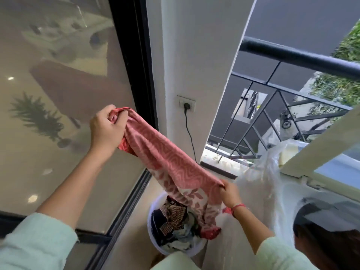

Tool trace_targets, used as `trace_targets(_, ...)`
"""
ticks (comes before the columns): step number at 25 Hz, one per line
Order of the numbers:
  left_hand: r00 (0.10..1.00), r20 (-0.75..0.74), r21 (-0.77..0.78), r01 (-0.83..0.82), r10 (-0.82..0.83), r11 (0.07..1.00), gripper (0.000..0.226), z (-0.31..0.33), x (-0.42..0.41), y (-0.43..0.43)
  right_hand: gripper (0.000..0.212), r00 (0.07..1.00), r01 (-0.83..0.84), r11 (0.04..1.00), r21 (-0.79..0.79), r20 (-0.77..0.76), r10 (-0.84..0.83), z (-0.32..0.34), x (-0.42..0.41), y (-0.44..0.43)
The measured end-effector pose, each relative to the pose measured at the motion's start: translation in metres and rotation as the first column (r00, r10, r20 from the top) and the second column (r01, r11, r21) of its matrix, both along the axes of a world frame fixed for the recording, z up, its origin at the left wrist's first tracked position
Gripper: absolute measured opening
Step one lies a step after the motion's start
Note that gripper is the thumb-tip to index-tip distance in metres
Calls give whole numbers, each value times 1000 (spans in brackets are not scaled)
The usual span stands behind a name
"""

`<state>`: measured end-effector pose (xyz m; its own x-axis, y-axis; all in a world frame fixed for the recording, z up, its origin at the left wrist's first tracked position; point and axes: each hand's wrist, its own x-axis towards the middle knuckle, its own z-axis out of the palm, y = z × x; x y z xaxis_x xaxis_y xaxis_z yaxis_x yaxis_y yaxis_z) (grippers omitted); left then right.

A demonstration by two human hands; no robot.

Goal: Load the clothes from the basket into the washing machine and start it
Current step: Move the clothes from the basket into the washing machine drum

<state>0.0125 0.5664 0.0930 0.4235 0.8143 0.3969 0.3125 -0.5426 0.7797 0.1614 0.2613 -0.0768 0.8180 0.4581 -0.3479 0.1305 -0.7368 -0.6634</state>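
Pink cloth held taut between both hands above the basket.
Left hand grips its high far end, right hand pinches the low edge; its length slopes down-right toward the washing machine, nearest the right hand.

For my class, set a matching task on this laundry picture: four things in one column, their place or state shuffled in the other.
1 left hand
2 right hand
3 basket
4 plug

A in the wall socket
B grips the top end of the pink cloth
C below the cloth, holding clothes
D pinches the cloth's lower edge

Pairs: 1-B, 2-D, 3-C, 4-A
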Motion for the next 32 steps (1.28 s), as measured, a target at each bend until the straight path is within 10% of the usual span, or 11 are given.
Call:
trace_targets(7,1000,-31,-123,-7,3,992,23,-23,2,8,16,860,76,978,192,483,-162,104,5,2)
trace_targets(14,966,-69,-161,237,-251,958,42,-30,7,-1,16,821,177,958,227,502,-271,115,-10,-13)
trace_targets(19,533,-415,-368,643,-738,671,115,-85,7,-50,19,892,5,963,268,434,-126,111,-49,25)
trace_targets(21,382,-441,-436,700,-812,566,110,-114,6,-82,17,901,-53,969,242,430,-58,110,-60,36)
trace_targets(25,486,-305,-365,734,-819,572,15,-130,16,-100,21,901,-67,979,194,434,-24,115,-74,48)
trace_targets(29,622,-255,-289,681,-740,673,27,-149,6,-59,33,991,30,947,319,114,-69,108,-49,35)
trace_targets(32,833,-275,-423,344,-480,838,20,-175,-22,-19,57,991,86,978,189,-116,-64,57,-37,24)
